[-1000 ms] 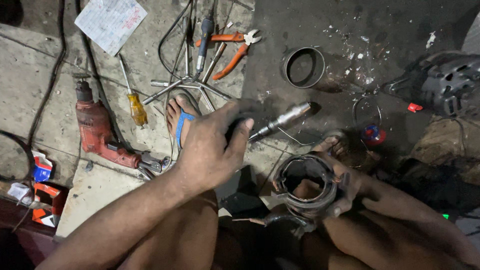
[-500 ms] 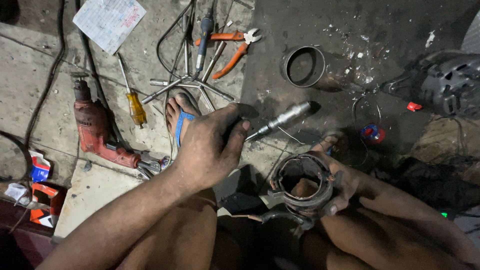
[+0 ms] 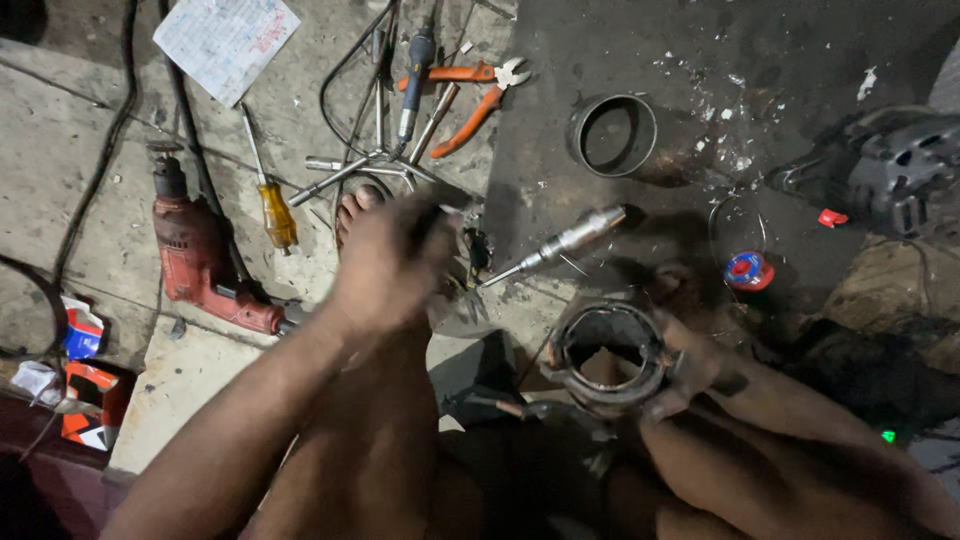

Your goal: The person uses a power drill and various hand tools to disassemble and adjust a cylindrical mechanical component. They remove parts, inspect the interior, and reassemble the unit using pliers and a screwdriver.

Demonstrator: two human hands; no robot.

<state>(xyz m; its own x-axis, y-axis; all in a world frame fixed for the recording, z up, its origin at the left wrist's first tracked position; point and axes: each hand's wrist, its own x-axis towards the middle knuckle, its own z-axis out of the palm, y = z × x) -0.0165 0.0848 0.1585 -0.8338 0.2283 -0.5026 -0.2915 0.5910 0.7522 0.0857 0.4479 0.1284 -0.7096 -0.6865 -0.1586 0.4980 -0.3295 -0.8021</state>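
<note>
My right hand (image 3: 692,352) grips a round, dark metal housing (image 3: 608,352), open in the middle, and holds it over my knee. My left hand (image 3: 388,262) is blurred by motion above my bare foot (image 3: 352,208), fingers curled. Whether it holds anything cannot be told. A silver cylindrical tool (image 3: 568,240) lies on the floor just right of that hand, pointing toward it, with a small gap between them.
On the concrete floor lie a red electric drill (image 3: 198,258), a yellow-handled screwdriver (image 3: 276,212), orange pliers (image 3: 468,92), a cross wrench (image 3: 368,166), a loose metal ring (image 3: 612,134), a printed paper sheet (image 3: 226,38), a small blue and red spool (image 3: 748,270) and a dark motor casing (image 3: 898,168).
My left hand has pulled left, away from the silver tool's handle end, and is now blurred. My right hand still holds the housing in about the same place.
</note>
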